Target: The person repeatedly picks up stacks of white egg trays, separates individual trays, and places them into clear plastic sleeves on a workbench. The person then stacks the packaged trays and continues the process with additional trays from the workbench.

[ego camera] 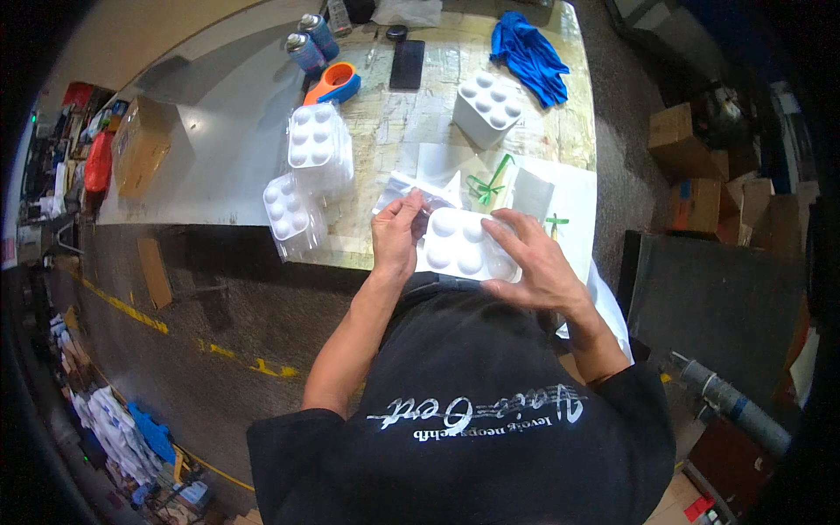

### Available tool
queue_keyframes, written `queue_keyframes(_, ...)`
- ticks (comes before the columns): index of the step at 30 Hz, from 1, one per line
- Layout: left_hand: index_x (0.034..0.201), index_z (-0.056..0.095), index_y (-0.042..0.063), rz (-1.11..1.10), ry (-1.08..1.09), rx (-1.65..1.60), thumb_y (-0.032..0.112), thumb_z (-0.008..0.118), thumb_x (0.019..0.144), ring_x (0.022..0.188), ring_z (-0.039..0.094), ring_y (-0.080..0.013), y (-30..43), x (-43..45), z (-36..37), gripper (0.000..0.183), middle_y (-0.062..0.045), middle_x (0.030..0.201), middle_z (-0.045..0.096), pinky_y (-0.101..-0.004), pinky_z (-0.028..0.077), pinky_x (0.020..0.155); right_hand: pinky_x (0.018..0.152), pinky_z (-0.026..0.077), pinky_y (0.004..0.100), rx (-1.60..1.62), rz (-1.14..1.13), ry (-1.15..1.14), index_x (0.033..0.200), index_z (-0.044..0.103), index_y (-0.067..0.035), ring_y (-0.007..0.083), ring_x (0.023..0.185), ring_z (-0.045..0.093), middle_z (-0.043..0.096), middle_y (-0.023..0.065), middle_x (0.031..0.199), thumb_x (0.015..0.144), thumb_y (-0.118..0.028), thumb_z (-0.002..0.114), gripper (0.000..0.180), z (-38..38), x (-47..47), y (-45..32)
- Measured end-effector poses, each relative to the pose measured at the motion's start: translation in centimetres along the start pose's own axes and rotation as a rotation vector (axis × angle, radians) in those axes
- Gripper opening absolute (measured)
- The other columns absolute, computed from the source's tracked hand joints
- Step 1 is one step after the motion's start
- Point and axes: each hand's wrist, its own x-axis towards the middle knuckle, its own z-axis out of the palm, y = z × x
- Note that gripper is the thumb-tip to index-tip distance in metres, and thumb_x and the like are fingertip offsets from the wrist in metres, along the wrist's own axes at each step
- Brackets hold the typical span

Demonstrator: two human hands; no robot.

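Note:
My right hand (pixel 541 262) grips a white plastic palette tray (pixel 453 248) with rounded domes, its fingers on the far edge and its thumb at the near edge. The tray is tilted up at the table's front edge. To its left, my left hand (pixel 396 236) pinches a piece of clear plastic film (pixel 408 189), perhaps a bag; the fingertips partly hide it. Beyond the tray lies a bundle of green ties (pixel 487 187) on white sheets. A tall stack of bare white trays (pixel 487 113) stands farther back, domes up.
Clear-wrapped trays are piled in one stack (pixel 310 136) and another stack (pixel 287 209) at left. Behind them are an orange and blue tape dispenser (pixel 335 84), spray cans (pixel 307 52) and a black phone (pixel 407 64). A blue cloth (pixel 528 56) lies at the back right.

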Motion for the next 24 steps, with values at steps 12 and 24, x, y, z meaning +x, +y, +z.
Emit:
queue_keyframes(12, 0.087, 0.065, 0.004, -0.139, -0.085, 0.146, 0.02, 0.063, 0.09, 0.067, 0.062, -0.0132, 2.1, -0.4, -0.3, 0.017, -0.006, 0.081, 0.066, -0.0267, 0.052, 0.061, 0.098, 0.042, 0.045, -0.036, 0.117, 0.171, 0.132, 0.047, 0.001, 0.0405, 0.117, 0.046, 0.043, 0.0258, 0.13, 0.069, -0.028, 0.076, 0.075, 0.9, 0.2, 0.2)
queue_keyframes(24, 0.086, 0.063, 0.005, -0.067, -0.051, 0.092, 0.025, 0.062, 0.092, 0.069, 0.065, -0.0163, 2.4, 0.0, -0.4, 0.021, -0.006, 0.077, 0.066, -0.0292, 0.055, 0.063, 0.104, 0.038, 0.0461, 0.092, 0.102, 0.125, 0.137, 0.045, -0.006, 0.0385, 0.125, 0.042, 0.041, 0.0227, 0.136, 0.069, -0.033, 0.074, 0.078, 0.3, -0.3, 0.6)
